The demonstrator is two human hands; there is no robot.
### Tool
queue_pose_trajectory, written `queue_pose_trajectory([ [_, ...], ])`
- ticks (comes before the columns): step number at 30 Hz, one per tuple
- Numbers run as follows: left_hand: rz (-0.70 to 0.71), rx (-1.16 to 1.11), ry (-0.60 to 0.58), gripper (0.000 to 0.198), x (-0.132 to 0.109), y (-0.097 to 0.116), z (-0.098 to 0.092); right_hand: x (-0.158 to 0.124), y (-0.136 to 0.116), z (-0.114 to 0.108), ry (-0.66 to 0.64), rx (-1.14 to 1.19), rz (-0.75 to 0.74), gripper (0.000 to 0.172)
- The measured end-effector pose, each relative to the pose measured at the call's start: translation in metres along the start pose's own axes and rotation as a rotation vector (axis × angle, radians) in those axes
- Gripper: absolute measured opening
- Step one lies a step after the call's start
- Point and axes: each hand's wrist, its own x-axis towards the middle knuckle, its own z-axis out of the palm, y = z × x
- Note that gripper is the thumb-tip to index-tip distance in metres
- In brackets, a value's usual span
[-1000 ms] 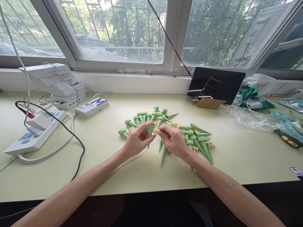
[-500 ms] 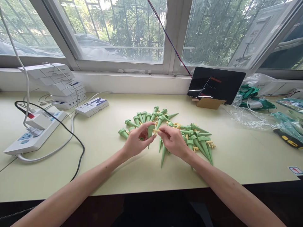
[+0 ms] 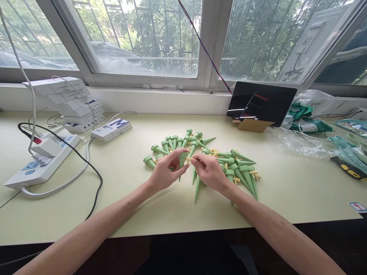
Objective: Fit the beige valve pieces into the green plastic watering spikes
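My left hand [image 3: 165, 168] is closed around a green plastic watering spike [image 3: 182, 159], its point aimed down. Between the thumb and fingers of my right hand [image 3: 210, 169] is a small yellow valve piece [image 3: 189, 159], right beside the spike's upper part; whether the two are joined I cannot tell. Behind my hands lie several green capped spikes [image 3: 171, 142] on the table. More green spikes [image 3: 247, 175] spread to the right of my right hand, with small yellow valves [image 3: 255, 174] among them. My fingers hide part of the held pieces.
A white power strip [image 3: 43, 162] with cables lies on the left, near stacked white boxes [image 3: 71, 101] and a single box [image 3: 112, 130]. At the back right a dark tablet [image 3: 262, 103] leans on a cardboard stand [image 3: 254, 126]. Clear plastic bags [image 3: 304, 143] and a black-and-yellow tool handle [image 3: 349, 168] lie far right.
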Motion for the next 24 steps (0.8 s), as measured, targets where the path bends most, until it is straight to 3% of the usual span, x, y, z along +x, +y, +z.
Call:
queue_pose_trajectory([
  [13, -0.048, -0.006, -0.045, 0.04, 0.003, 0.004, -0.005, -0.001, -0.002, 0.0, 0.02, -0.033, -0.019, 0.032],
  [24, -0.239, -0.317, -0.224, 0.055, 0.009, 0.002, -0.011, 0.0, -0.004, -0.001, 0.042, -0.069, -0.06, 0.035],
])
